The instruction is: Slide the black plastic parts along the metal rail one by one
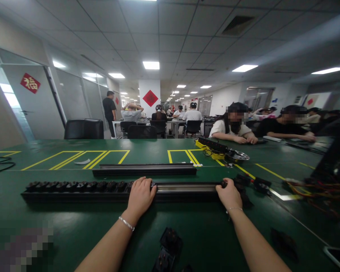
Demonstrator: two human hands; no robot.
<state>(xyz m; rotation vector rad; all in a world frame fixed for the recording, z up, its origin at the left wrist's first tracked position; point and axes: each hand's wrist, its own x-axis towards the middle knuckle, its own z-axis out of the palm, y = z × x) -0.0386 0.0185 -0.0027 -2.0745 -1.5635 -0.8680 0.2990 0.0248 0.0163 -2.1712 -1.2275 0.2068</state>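
A long black power-strip rail (187, 195) lies across the green table in front of me, with a silvery channel showing along its right half. Black socket modules (82, 186) fill its left half in a row. My left hand (141, 195) is curled over the last modules of that row, fingers on top and thumb at the bare channel. At the rail's right end, my right hand (229, 194) closes its fingers round a small black piece, mostly hidden, which looks like another socket module. Loose socket modules (170, 241) lie close to me between my forearms.
Behind the rail lies a second black rail (144, 172). Further back right are a yellow tray (212, 153) with black strips and a metal bowl (238, 155). Wires (308, 192) tangle at right, near a phone-like object (338, 257). Co-workers (234, 122) sit across the table.
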